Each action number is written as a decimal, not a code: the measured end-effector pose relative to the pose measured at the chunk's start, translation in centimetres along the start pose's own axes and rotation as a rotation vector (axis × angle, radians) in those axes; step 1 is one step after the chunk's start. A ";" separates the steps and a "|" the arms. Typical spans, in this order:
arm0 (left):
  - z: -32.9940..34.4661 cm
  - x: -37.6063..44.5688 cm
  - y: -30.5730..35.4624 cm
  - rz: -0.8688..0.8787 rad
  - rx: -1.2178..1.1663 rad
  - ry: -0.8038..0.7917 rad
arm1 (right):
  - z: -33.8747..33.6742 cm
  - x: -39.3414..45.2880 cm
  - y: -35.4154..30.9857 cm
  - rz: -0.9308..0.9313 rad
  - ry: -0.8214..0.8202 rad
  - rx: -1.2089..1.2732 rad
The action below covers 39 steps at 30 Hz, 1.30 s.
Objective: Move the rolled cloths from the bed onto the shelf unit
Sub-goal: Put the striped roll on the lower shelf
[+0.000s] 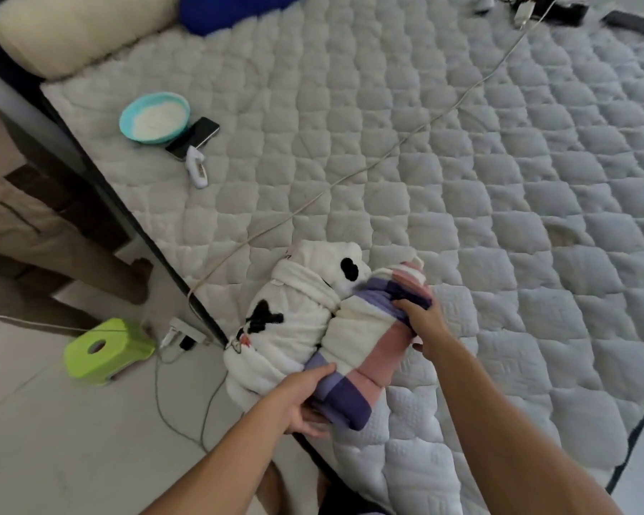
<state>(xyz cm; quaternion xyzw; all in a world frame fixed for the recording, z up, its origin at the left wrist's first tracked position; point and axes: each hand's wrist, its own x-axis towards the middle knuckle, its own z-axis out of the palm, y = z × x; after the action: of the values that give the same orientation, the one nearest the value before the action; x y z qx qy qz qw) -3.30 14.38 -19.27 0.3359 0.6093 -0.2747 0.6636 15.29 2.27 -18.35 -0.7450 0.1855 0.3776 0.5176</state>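
A home bedroom; quilted mattress (443, 161), pillows (79, 27), phone (194, 137) and charging cable (369, 161) on it

The bed (461, 172) wears quilted matt cloth, puffed in diamond stitching. Both rolled cloths look like soft fleece: the white one (287, 321) with black patches, and the striped one (365, 343) (purple, pink and cream). The bowl (154, 117) and the green stool (105, 351) look like smooth plastic, the phone (194, 138) glossy, the floor (53, 421) smooth tile.

two rolled cloths (302, 321) (369, 340), two hands (305, 399) (424, 321)
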 end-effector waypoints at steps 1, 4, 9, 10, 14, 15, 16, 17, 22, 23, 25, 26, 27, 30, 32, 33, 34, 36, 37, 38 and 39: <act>0.0 0.1 -0.1 0.005 0.002 0.000 | -0.1 0.0 0.0 -0.004 0.000 0.012; 0.0 -0.1 -0.3 0.027 0.017 0.001 | -0.5 -0.2 0.4 -0.022 0.018 0.047; -0.1 -0.8 -1.0 0.086 0.067 -0.015 | -0.7 -1.7 1.7 -0.101 0.067 0.130; -0.3 -1.0 -1.2 0.099 0.073 -0.018 | -0.7 -2.4 1.9 -0.131 0.083 0.130; -1.1 -2.5 -2.2 0.164 0.069 -0.055 | -0.6 -5.1 1.9 -0.227 0.147 0.175; -1.4 -2.9 -2.4 0.189 0.068 -0.067 | -0.4 -6.0 1.6 -0.264 0.157 0.179; -1.7 -3.5 -2.7 0.213 0.070 -0.078 | 0.0 -7.1 1.3 -0.310 0.163 0.183; -2.2 -4.2 -3.1 0.239 0.071 -0.089 | 0.5 -8.5 0.9 -0.356 0.166 0.192; -6.8 -7.8 -6.4 0.393 -0.044 -0.173 | 4.7 -16.8 -1.0 -0.629 0.124 0.195; -8.1 -8.6 -7.5 0.422 -0.071 -0.179 | 6.1 -18.5 -1.1 -0.675 0.098 0.170; -11.3 -9.9 -10.1 0.463 -0.141 -0.161 | 9.2 -21.8 -0.7 -0.753 0.040 0.096; -13.1 -10.5 -11.6 0.487 -0.186 -0.144 | 11.0 -23.6 -0.1 -0.780 -0.001 0.065; -15.0 -11.0 -13.2 0.513 -0.240 -0.122 | 12.9 -25.5 0.7 -0.798 -0.048 0.043; -21.1 -12.6 -18.7 0.560 -0.420 -0.024 | 18.8 -30.9 4.1 -0.850 -0.226 -0.047; -25.1 -13.5 -22.9 0.596 -0.556 0.042 | 22.8 -34.6 6.8 -0.897 -0.356 -0.127; -27.0 -13.8 -25.1 0.610 -0.636 0.072 | 24.7 -36.2 8.2 -0.927 -0.413 -0.164; -28.8 -14.1 -27.3 0.620 -0.713 0.105 | 26.5 -37.9 9.8 -0.965 -0.473 -0.192; -32.1 -14.7 -31.6 0.634 -0.853 0.169 | 29.8 -41.4 13.1 -1.022 -0.582 -0.280; -33.7 -14.9 -33.6 0.640 -0.920 0.201 | 31.3 -43.1 14.7 -1.036 -0.637 -0.331; -35.2 -15.0 -35.5 0.647 -0.986 0.233 | 32.9 -44.6 16.4 -1.048 -0.690 -0.375; -36.6 -15.0 -37.4 0.653 -1.051 0.255 | 34.3 -46.1 17.9 -1.063 -0.734 -0.417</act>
<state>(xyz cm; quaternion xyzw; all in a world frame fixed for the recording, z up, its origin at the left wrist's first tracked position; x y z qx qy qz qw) -56.68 18.95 -9.68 0.1639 0.6033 0.3200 0.7118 -39.12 21.20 -1.00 -0.6429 -0.4703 0.3284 0.5076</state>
